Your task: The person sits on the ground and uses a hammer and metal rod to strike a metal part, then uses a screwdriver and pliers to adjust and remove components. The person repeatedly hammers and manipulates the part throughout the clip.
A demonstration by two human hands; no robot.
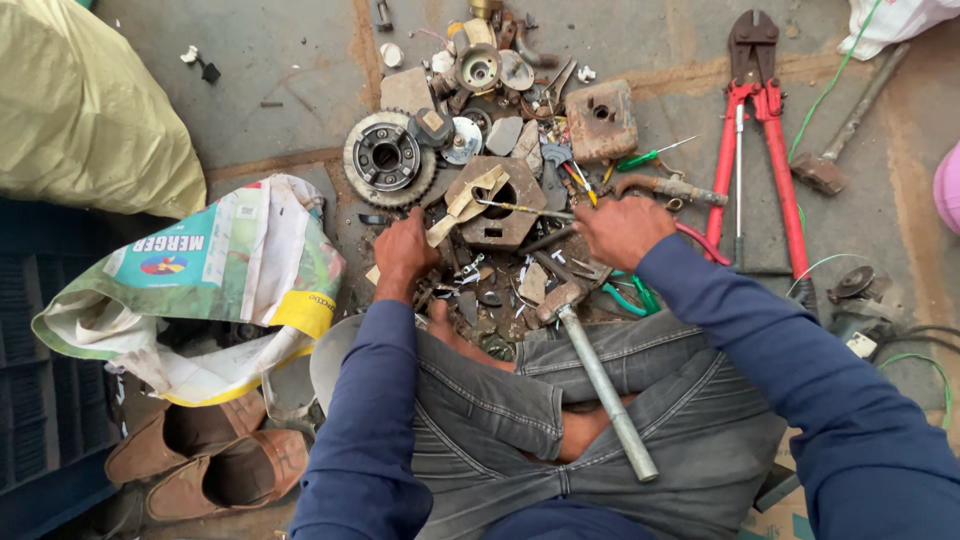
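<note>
A heap of scrap metal parts is being sorted on the concrete floor, and prying at a rusty square block in its middle appears to be the step in hand. A long thin screwdriver is gripped in the closed right hand; its long axis lies nearly level, left to right, with the tip pointed left into the block's centre hole. The left hand is curled around a pale bent strip leaning on the block. Steady leverage would seem called for next. A hammer is rested across the lap, head far.
</note>
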